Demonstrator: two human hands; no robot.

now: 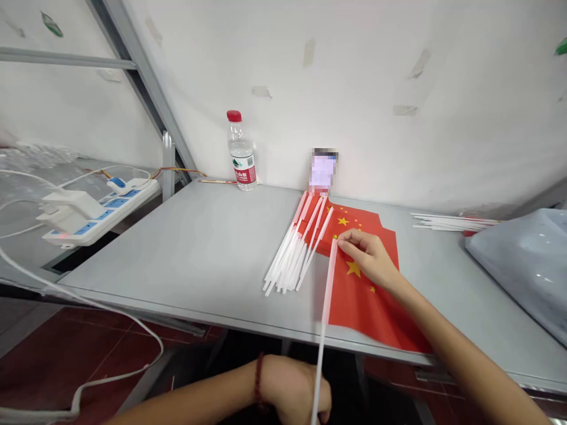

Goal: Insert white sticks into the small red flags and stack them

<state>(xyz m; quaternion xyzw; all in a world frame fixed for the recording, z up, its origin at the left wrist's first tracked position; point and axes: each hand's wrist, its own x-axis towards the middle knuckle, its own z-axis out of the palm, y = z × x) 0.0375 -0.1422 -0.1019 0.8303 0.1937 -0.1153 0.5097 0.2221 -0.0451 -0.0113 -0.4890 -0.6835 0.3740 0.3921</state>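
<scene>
The right hand (370, 255) pinches the white pole (328, 289) near its top; its red flag (367, 313) lies at four o'clock. Left hand's (292, 381) grip, six o'clock: cannot tell. Best keep the pole steady.

Hands on a white-sticked red flag (365, 310)
The right hand (372, 257) pinches the top end of the stick (328, 289); lower, the stick crosses in front of the curled left hand (292, 383). Just left of the right hand, bundled white-sticked flags (287, 260) lie on the surface (199, 254). Beyond both hands, leftward, stands a red-capped bottle (243, 159); right of them lie thin sticks (447, 222) and a plastic bag (522, 271).
</scene>
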